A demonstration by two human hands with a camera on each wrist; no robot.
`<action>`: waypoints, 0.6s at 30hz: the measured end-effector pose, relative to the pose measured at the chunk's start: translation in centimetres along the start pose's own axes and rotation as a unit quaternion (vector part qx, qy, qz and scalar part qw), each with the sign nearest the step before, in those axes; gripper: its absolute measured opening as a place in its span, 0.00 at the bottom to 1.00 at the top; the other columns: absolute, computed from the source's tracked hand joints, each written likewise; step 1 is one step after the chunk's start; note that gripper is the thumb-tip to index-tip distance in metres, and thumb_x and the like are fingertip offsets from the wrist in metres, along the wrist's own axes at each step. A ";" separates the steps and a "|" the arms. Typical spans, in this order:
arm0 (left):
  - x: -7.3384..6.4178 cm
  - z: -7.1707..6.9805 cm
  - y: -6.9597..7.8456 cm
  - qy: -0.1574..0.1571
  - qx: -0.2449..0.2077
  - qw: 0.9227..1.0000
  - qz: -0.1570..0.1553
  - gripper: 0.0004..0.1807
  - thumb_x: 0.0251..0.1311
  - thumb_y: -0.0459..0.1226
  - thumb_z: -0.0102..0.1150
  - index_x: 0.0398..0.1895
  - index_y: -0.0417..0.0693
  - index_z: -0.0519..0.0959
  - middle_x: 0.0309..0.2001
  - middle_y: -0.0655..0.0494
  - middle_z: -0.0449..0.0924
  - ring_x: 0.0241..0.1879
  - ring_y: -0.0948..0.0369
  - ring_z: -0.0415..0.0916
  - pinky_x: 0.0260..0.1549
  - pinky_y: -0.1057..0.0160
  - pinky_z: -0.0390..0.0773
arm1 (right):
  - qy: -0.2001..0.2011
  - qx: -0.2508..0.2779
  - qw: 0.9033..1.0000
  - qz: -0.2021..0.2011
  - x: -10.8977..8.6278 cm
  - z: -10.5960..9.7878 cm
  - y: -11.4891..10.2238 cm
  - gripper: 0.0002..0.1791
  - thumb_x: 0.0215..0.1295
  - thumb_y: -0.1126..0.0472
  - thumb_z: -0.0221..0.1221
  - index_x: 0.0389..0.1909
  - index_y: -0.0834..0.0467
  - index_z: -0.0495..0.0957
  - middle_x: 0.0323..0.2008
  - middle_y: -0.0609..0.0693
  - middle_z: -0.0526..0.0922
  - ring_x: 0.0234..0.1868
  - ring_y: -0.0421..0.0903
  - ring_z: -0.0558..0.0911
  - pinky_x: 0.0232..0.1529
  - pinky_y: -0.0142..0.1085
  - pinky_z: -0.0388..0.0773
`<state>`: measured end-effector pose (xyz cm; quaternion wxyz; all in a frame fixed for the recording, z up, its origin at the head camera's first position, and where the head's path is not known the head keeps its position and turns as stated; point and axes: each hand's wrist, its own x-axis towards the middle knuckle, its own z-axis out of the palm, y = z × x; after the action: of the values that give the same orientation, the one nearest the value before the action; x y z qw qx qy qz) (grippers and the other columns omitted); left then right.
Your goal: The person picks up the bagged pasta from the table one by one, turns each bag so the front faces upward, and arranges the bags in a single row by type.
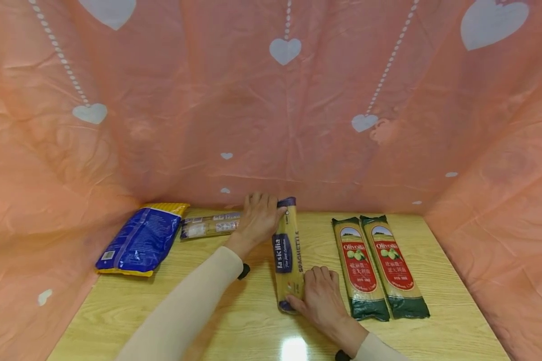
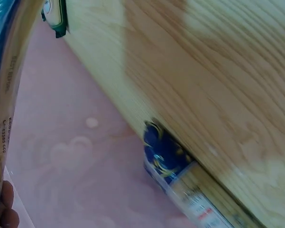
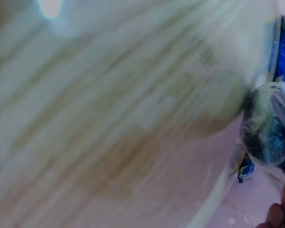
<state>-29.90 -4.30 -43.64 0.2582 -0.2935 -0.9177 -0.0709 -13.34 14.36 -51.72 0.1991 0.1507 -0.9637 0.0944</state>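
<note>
A pack of spaghetti (image 1: 285,250) with a dark blue label stands between both hands in the head view, its long side running away from me. My left hand (image 1: 258,218) grips its far end from the left. The right hand (image 1: 322,298) holds the near end, thumb across the front and fingers along the right side. In the left wrist view the pack's edge (image 2: 7,90) shows at the left, with fingertips (image 2: 7,209) below. The right wrist view shows its dark wrapped end (image 3: 268,126) above my fingertips (image 3: 277,213). Whether it touches the table is unclear.
Another spaghetti pack (image 1: 209,226) lies at the back, partly hidden behind my left hand. Left of it is a blue and yellow bag (image 1: 140,240). Two green-ended pasta packs (image 1: 361,268) lie side by side at right. Pink cloth (image 1: 271,125) walls the wooden table (image 1: 234,321).
</note>
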 end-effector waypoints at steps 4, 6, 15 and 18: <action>0.9 0.5 1.0 -0.018 0.003 1.000 0.010 0.21 0.84 0.50 0.43 0.51 0.40 0.74 0.42 0.46 0.74 0.47 0.47 0.66 0.53 0.44 0.67 | -0.015 0.004 1.000 0.018 -0.3 -0.7 0.5 0.33 0.53 0.32 0.75 0.33 0.57 0.74 0.31 0.49 0.73 0.37 0.50 0.71 0.43 0.44 0.65; 1.4 0.7 1.6 -0.027 0.006 0.999 0.015 0.21 0.85 0.50 0.41 0.49 0.41 0.73 0.41 0.47 0.73 0.46 0.47 0.66 0.53 0.44 0.67 | -0.018 0.002 1.000 0.024 -0.4 -1.1 0.9 0.33 0.52 0.33 0.75 0.33 0.58 0.75 0.30 0.48 0.73 0.37 0.50 0.71 0.43 0.44 0.66; 4.0 2.4 3.9 -0.040 0.023 0.998 0.042 0.23 0.84 0.52 0.40 0.42 0.43 0.73 0.36 0.49 0.71 0.43 0.48 0.66 0.51 0.45 0.70 | -0.059 0.010 0.997 0.055 -0.7 -2.9 3.1 0.31 0.56 0.35 0.75 0.33 0.59 0.77 0.29 0.48 0.71 0.35 0.49 0.68 0.41 0.43 0.62; 4.4 3.4 4.3 -0.056 0.028 0.997 0.046 0.24 0.85 0.53 0.39 0.42 0.42 0.73 0.37 0.48 0.71 0.43 0.48 0.67 0.51 0.45 0.72 | -0.075 0.013 0.995 0.060 -0.9 -3.1 3.6 0.31 0.57 0.35 0.74 0.32 0.58 0.76 0.28 0.47 0.69 0.34 0.48 0.67 0.39 0.41 0.61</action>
<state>-31.90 2.37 -44.35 0.2178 -0.3312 -0.9179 -0.0169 -12.66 18.72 -49.73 0.1184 0.1017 -0.9819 0.1071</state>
